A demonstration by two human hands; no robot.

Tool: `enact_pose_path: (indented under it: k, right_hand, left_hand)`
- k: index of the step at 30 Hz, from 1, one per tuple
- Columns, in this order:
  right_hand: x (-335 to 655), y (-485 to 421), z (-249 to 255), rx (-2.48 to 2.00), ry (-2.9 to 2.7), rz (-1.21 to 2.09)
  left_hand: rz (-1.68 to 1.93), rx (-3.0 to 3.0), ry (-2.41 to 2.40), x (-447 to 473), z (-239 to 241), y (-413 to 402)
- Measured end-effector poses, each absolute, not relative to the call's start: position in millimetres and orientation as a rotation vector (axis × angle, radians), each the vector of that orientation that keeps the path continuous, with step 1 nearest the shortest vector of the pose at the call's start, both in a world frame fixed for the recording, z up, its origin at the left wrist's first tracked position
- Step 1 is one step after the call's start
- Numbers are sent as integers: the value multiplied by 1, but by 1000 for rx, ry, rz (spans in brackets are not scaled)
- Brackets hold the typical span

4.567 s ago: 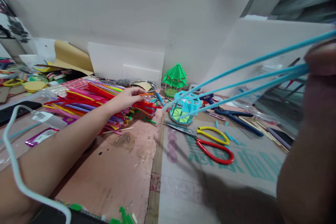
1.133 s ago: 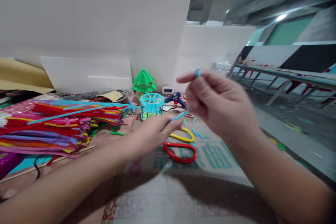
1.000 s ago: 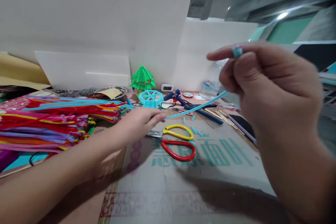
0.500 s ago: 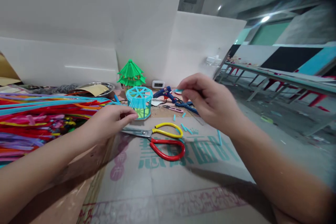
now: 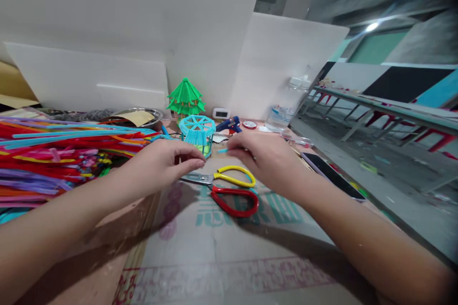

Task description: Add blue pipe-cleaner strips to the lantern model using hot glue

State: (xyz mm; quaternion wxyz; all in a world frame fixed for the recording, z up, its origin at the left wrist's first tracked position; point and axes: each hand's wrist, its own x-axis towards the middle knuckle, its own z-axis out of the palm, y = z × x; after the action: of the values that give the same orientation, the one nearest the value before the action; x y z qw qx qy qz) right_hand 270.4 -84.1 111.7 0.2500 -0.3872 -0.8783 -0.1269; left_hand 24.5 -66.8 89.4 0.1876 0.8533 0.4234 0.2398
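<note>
My left hand (image 5: 168, 161) hovers low over the table with fingers curled together, just in front of a small cyan straw pavilion model (image 5: 197, 132). I cannot make out anything between its fingers. My right hand (image 5: 266, 158) is closed in a pinch on a short cyan straw piece (image 5: 222, 150), its tip pointing left toward the model. Scissors (image 5: 229, 189) with one yellow and one red handle lie on the cardboard sheet (image 5: 214, 243) below both hands.
A big pile of coloured straws (image 5: 60, 152) fills the left. A green straw pagoda (image 5: 186, 97), a metal dish (image 5: 138, 116), a blue glue gun (image 5: 231, 125), a plastic bottle (image 5: 286, 109) and a phone (image 5: 332, 176) stand around. White boards form the back wall.
My right hand came down from in front of my face to the table, now pinching only a short cyan piece. My left hand shifted right, closer to the cyan model.
</note>
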Motion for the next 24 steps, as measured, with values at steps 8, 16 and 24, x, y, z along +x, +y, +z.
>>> enact_pose_path:
  k: [8,16,24]
  right_hand:
    - [296,-76,137,-1241,-2143,-320]
    - [297,-73,132,-1230,-2144,-341]
    - [306,-62,129,-1144,-2198,-340]
  left_hand:
    - [228,2625,1559,-32,90,-16]
    - [778,2368,2199,-84,104,16]
    - [-60,2345,2177,-109,99,37]
